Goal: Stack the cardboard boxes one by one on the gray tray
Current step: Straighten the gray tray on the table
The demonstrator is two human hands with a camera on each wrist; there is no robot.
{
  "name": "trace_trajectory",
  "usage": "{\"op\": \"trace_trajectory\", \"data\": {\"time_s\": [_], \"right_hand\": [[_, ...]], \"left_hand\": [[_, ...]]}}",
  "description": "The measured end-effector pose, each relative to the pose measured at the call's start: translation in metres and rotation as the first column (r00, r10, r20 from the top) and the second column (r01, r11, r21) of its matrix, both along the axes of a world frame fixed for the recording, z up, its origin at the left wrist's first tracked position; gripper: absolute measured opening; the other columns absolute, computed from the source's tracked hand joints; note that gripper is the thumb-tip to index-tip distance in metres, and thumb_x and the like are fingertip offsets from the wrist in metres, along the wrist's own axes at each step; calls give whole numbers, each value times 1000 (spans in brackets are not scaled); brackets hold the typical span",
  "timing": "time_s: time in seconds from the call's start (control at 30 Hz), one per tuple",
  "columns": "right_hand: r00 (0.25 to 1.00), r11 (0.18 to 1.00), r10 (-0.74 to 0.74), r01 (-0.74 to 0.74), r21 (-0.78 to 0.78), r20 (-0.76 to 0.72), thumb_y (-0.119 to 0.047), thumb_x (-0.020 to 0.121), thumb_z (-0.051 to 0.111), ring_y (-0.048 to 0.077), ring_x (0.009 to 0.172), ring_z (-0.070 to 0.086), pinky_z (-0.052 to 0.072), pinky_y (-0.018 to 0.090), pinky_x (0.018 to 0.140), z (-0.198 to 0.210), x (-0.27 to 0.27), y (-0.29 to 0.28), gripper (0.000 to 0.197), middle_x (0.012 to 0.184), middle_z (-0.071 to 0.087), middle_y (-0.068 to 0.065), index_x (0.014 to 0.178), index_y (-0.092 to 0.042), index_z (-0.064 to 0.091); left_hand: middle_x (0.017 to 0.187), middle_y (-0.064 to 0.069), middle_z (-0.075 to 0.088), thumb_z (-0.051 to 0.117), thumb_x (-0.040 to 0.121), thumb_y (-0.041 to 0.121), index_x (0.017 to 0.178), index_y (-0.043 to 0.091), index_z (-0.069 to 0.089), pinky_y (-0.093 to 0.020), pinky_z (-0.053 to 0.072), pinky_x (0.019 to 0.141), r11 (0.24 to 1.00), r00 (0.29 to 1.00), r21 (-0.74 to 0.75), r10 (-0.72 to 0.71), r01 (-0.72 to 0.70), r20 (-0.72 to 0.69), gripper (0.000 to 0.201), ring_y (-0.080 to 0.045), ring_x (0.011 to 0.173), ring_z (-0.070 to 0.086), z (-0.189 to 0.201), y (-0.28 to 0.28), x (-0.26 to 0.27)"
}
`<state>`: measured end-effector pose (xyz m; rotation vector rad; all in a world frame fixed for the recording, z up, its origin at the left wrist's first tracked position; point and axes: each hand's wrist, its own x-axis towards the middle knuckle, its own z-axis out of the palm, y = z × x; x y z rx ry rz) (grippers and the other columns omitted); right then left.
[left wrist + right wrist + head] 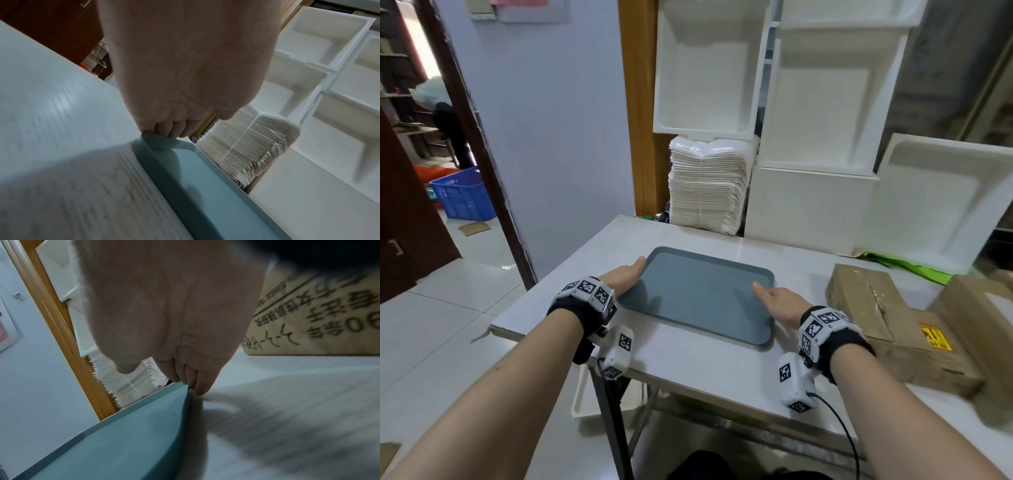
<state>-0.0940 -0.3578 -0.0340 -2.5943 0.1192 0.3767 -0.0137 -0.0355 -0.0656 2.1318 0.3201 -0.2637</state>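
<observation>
Flat and straight, the left hand (624, 277) fingers (162, 128) touch the gray tray's (763, 337) left rim; the right hand (780, 301) fingers (202, 382), held together, touch its right rim. It lies on a white table (705, 373). Cardboard boxes (887, 318) sit to the right, one with a yellow label (935, 337) and blurred printed characters. Foam trays (705, 68) are stacked behind.

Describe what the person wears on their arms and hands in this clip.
Bare forearms, no sleeves or gloves. Each wrist carries a black strap with white blocks bearing black-and-white square markers: left hand, right hand. A white marker-tagged camera pod hangs under each wrist; a black cable trails from the right one.
</observation>
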Motion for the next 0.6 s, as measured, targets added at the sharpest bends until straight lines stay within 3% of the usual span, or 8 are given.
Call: {"op": "trace_trajectory", "data": {"time_s": [0.37, 0.5, 0.6], "right_hand": [[999, 997, -37, 36, -62, -12, -54, 102, 17, 32, 135, 44, 33, 35, 111, -4, -41, -15, 71, 148, 47, 17, 142, -3, 46], [998, 995, -55, 52, -83, -25, -57, 100, 15, 32, 139, 40, 30, 35, 113, -4, -55, -20, 74, 151, 42, 17, 146, -5, 42], [998, 995, -67, 66, -79, -17, -59, 99, 16, 32, 138, 41, 30, 36, 114, -7, -64, -25, 76, 150, 43, 17, 144, -4, 44]], "left_hand": [[142, -15, 53, 29, 93, 66, 136, 2, 54, -41, 31, 115, 998, 998, -8, -63, 62, -24, 81, -32, 130, 50, -2, -16, -36], [143, -15, 52, 28, 73, 79, 138, 4, 52, -42, 29, 116, 995, 994, -22, -97, 96, -43, 103, -31, 131, 49, -2, -19, -46], [142, -16, 53, 29, 87, 72, 138, 3, 52, -41, 30, 116, 992, 993, -50, -118, 117, -24, 89, -31, 131, 50, -4, -23, -54]]}}
